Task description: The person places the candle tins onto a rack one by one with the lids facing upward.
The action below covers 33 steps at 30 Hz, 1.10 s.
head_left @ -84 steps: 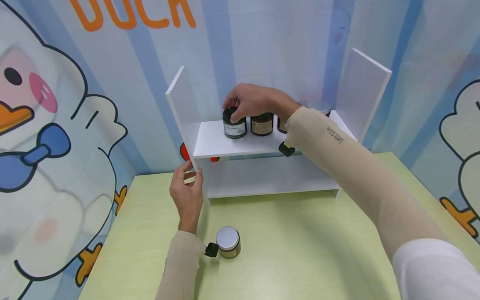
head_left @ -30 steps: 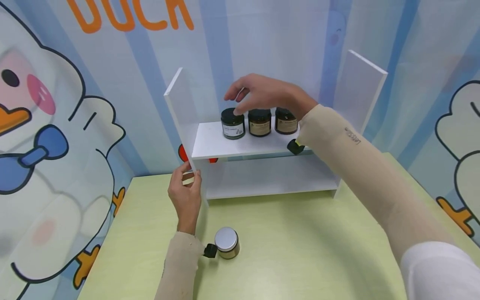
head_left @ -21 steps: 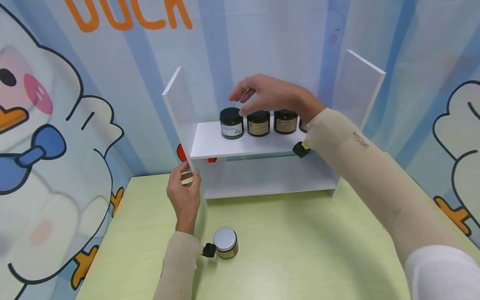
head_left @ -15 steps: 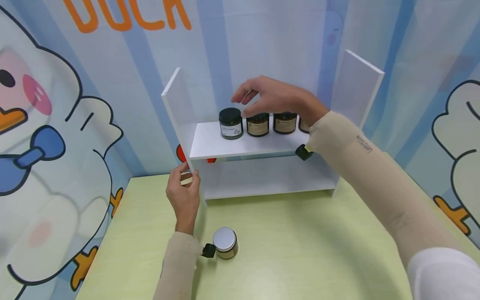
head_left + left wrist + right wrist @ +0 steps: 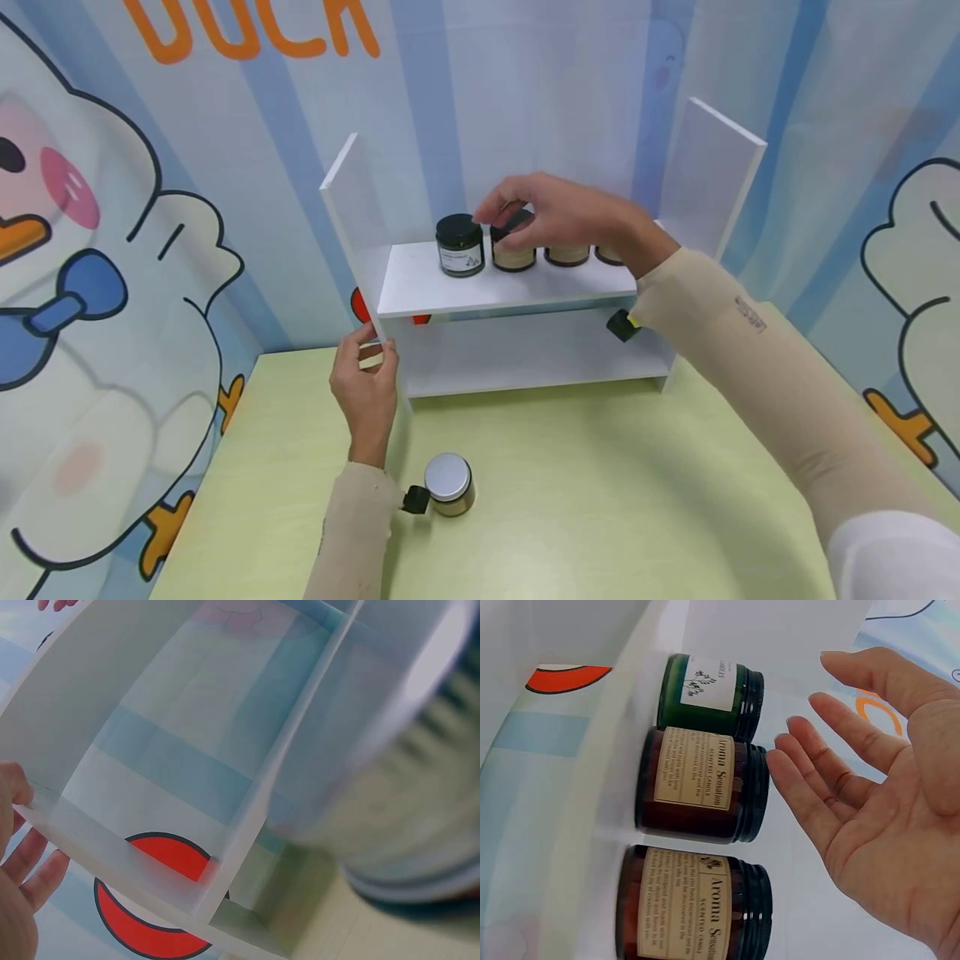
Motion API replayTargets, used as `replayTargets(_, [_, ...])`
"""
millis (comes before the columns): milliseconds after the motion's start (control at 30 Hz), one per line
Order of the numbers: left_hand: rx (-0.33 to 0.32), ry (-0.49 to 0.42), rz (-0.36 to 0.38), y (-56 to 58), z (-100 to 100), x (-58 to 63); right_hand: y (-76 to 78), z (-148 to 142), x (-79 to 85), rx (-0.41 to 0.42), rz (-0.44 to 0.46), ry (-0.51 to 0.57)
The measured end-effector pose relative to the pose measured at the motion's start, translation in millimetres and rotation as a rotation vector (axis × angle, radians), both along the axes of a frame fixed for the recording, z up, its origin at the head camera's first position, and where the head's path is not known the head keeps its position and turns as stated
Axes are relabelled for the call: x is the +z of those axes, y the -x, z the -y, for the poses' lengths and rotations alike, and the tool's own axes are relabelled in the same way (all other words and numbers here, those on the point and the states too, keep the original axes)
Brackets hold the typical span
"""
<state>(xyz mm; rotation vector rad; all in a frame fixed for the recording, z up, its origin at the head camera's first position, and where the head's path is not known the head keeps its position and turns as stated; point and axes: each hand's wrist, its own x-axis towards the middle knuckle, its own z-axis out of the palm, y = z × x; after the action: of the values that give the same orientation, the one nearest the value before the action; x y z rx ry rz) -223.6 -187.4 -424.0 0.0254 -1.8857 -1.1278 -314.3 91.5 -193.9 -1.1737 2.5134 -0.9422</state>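
Observation:
On the upper board of a white shelf [image 5: 510, 298] stands a row of scented candle jars. At its left end is a green jar [image 5: 461, 260] with a black lid and white label; brown jars [image 5: 697, 780] with tan labels follow to the right. My right hand [image 5: 566, 212] hovers with loosely bent fingers in front of the nearest brown jar, holding nothing; in the right wrist view its fingertips are close by the lids. With thumb and fingers on either face, my left hand [image 5: 366, 387] pinches the shelf's left side panel [image 5: 358, 225].
A silver-lidded jar [image 5: 448, 482] stands on the light green table [image 5: 600, 500], right beside the left wrist camera [image 5: 416, 499]. The shelf's right side panel [image 5: 712, 171] rises at the far end. A printed cartoon cloth [image 5: 525, 83] hangs behind.
The right hand has let go of the green jar, risen and moved right, then dropped slightly in front of the brown jar. The left hand keeps its place on the panel.

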Motion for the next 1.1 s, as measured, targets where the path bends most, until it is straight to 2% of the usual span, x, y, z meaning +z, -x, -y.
replayTargets(167, [0.008, 0.003, 0.004, 0.3, 0.1, 0.5, -5.2, -2.2, -7.6, -0.01, 0.028, 0.03])
replayTargets(367, [0.01, 0.004, 0.01, -0.2, -0.1, -0.6, -13.8, -6.4, -19.6, 0.059, 0.021, 0.076])
replayTargets(567, [0.004, 0.0, 0.007, -0.7, -0.1, -0.4, -21.3, -11.1, -32.0, 0.077, -0.005, 0.076])
replayTargets(767, [-0.006, -0.015, -0.013, -0.2, 0.0, 0.7, -27.1, -13.7, -44.9, 0.128, 0.01, 0.099])
replayTargets(1100, [0.002, -0.011, -0.001, 0.0, 0.3, -0.5, -38.6, -12.9, -61.8, 0.183, 0.051, 0.109])
